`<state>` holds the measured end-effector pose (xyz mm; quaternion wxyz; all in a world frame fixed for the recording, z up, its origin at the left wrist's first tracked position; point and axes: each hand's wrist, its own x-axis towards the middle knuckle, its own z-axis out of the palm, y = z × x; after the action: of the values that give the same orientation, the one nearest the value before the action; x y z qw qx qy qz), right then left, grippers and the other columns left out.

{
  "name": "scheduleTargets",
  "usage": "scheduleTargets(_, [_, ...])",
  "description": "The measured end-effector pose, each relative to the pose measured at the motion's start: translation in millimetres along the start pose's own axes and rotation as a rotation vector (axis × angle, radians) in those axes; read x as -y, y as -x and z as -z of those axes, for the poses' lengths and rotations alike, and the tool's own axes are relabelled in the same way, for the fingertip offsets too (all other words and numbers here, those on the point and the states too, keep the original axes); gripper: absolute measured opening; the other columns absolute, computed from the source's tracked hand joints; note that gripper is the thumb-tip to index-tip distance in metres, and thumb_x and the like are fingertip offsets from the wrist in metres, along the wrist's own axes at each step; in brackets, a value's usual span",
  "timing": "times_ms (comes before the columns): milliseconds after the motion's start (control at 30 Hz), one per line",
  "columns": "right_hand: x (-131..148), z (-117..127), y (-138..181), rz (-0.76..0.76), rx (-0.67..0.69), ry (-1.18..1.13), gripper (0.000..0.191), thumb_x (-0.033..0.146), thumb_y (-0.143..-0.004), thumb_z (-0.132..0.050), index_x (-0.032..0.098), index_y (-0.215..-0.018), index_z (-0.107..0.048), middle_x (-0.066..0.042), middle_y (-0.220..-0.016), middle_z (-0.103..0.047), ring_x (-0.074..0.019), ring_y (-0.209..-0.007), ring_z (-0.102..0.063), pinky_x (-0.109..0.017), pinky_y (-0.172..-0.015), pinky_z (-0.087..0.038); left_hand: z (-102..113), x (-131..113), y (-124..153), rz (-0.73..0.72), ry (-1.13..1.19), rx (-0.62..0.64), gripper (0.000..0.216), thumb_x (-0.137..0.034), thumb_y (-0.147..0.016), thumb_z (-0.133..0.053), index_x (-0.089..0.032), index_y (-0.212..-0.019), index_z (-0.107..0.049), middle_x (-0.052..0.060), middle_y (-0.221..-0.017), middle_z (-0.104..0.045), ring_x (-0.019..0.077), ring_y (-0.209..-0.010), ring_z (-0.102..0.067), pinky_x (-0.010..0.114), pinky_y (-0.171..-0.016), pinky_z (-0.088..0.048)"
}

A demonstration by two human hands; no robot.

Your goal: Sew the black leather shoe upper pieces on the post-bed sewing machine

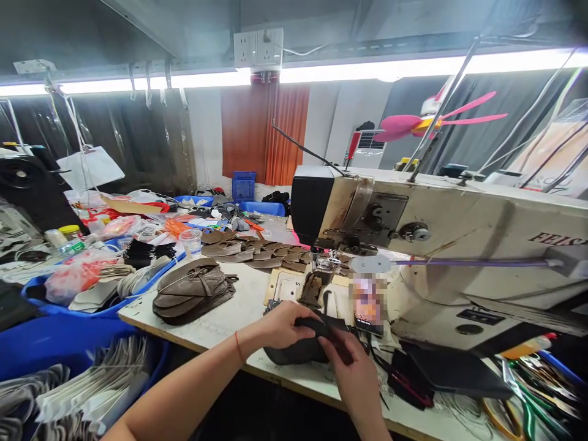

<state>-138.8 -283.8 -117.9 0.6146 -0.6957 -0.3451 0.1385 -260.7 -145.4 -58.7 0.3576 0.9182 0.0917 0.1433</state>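
Note:
My left hand (285, 324) pinches the upper edge of a dark shoe-upper-like piece (294, 354) between thumb and fingers. Close by on its right, my right hand (346, 352) grips the same piece, fingers curled and partly hidden behind it. The dark piece is bent between both hands at the table's front edge. Just beyond them stands an industrial sewing machine (459, 226), its presser foot (327, 262) over the bed. A brown piece (315, 288) lies below the foot. To the left sits a stack of brown cut pieces (193, 291).
Overlapping brown pieces (257, 252) line the table (220, 331) behind the stack. Blue bins (87, 313) with cut parts stand at left. A phone (370, 303) leans by the machine. At right lie a black case (454, 370), scissors (505, 416) and pliers. A pink fan (427, 125) stands above.

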Motion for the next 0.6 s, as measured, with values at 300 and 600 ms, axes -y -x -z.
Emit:
scheduleTargets(300, [9, -10, -15, -0.171, -0.034, -0.063, 0.051, 0.058, -0.055, -0.073, 0.019, -0.088, -0.072, -0.008, -0.085, -0.074, -0.0259, -0.082, -0.068, -0.031, -0.075, -0.054, -3, -7, 20, 0.092, -0.353, -0.722, 0.064, -0.032, -0.073, -0.070, -0.019, -0.130, -0.044, 0.015, -0.136, -0.044, 0.0329, -0.125, -0.037, 0.053, -0.102, -0.031])
scheduleTargets(600, [-9, -15, -51, -0.378, 0.042, -0.223, 0.047, 0.051, -0.044, -0.083, 0.016, -0.075, -0.073, -0.005, -0.075, -0.072, -0.0217, -0.075, -0.065, -0.024, -0.067, -0.052, 4, 8, -22, 0.064, -0.161, -0.569, 0.016, -0.020, -0.080, -0.063, -0.020, -0.097, -0.062, 0.003, -0.094, -0.064, 0.0208, -0.098, -0.053, 0.040, -0.092, -0.036])
